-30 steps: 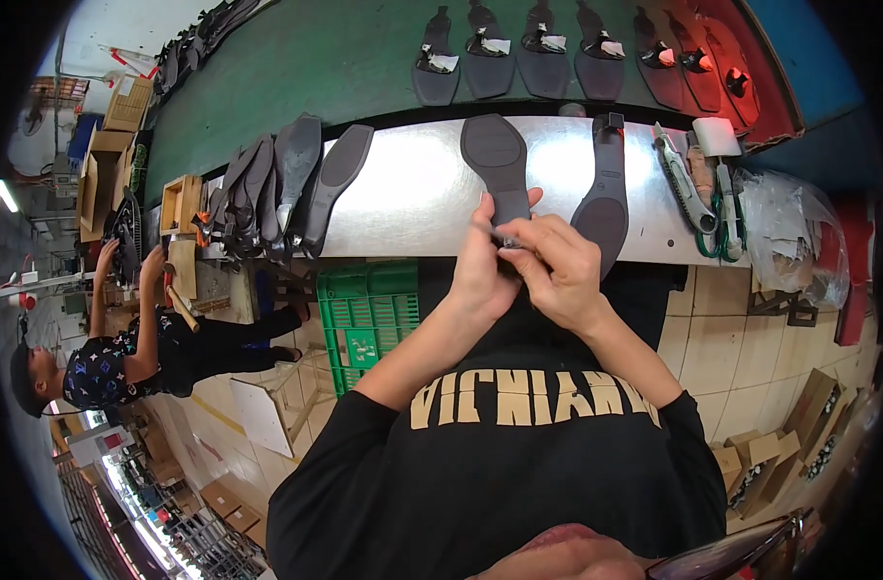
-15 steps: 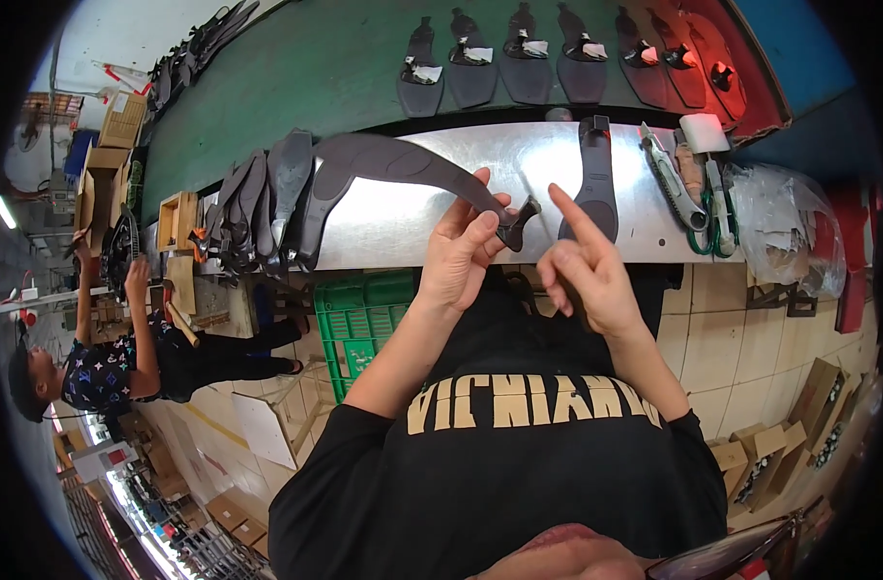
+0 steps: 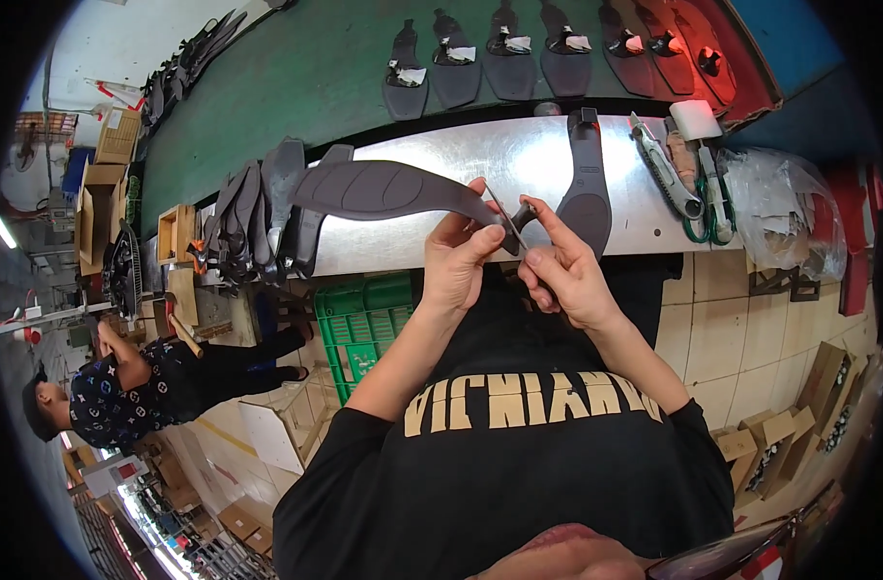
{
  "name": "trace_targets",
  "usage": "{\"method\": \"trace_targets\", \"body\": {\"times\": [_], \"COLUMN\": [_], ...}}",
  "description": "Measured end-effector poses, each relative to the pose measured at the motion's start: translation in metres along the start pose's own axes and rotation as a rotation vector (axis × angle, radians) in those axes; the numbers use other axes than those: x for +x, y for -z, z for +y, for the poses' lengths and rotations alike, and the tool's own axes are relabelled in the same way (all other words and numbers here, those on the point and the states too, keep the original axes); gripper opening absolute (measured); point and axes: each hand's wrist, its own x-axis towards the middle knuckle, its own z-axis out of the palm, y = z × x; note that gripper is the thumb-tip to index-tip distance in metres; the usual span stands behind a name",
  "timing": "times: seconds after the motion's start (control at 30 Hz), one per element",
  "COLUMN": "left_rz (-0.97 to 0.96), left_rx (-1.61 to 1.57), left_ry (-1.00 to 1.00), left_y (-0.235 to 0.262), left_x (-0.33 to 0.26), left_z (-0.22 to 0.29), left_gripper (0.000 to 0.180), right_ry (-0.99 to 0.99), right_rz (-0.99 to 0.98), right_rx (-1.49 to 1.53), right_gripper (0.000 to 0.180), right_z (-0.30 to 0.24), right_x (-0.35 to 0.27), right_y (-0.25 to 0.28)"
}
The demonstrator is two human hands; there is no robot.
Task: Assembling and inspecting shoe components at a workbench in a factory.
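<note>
My left hand (image 3: 456,256) is closed around the narrow end of a dark shoe sole (image 3: 383,188), raised over the metal worktop. The sole's wide forepart, marked with curved lines, points left. At the narrow end a small heel (image 3: 525,215) stands out. Beside it, my right hand (image 3: 569,275) is closed in a pinch, index finger against the heel. A thin, flat strip with a pale edge (image 3: 500,208) slants across the sole and ends at my right thumb; its kind is unclear. Behind my right hand, another heeled sole (image 3: 587,174) lies on the worktop.
More soles (image 3: 243,213) are stacked left on the worktop (image 3: 393,242). A cutter knife (image 3: 666,169) and green-handled scissors (image 3: 717,208) lie right, near a plastic bag (image 3: 785,208). Several soles (image 3: 509,63) line the green belt (image 3: 296,77). Below stands a green crate (image 3: 359,324); a co-worker (image 3: 122,387) is at left.
My right hand has come left to the sole's heel end, and its pointing index finger has bent in. The sole has turned, its lined face now showing. The co-worker's arms have come down.
</note>
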Motion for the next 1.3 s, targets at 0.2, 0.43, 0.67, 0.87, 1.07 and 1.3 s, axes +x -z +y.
{"method": "trace_targets", "body": {"times": [0.2, 0.43, 0.67, 0.87, 1.07, 1.3], "left_rz": [-0.04, 0.103, 0.626, 0.977, 1.119, 0.41], "left_rx": [-0.003, 0.236, 0.398, 0.713, 1.003, 1.135], "left_ry": [0.045, -0.184, -0.629, -0.62, -1.039, -0.793], "left_y": [0.013, 0.066, 0.163, 0.275, 0.242, 0.114], "left_x": [0.0, 0.0, -0.024, -0.064, -0.05, 0.064], "left_z": [0.008, 0.059, 0.194, 0.344, 0.308, 0.19], "left_gripper": [0.048, 0.024, 0.031, 0.037, 0.043, 0.035], "right_ry": [0.169, 0.222, 0.195, 0.229, 0.282, 0.681], "right_rz": [0.064, 0.192, 0.21, 0.193, 0.247, 0.581], "right_rx": [-0.323, -0.438, -0.354, -0.344, -0.379, -1.212], "right_gripper": [0.042, 0.042, 0.037, 0.036, 0.035, 0.041], "right_z": [0.008, 0.0, -0.001, -0.007, -0.011, -0.036], "right_x": [0.015, 0.014, 0.015, 0.019, 0.017, 0.025], "right_y": [0.01, 0.007, 0.038, 0.043, 0.058, 0.081]}}
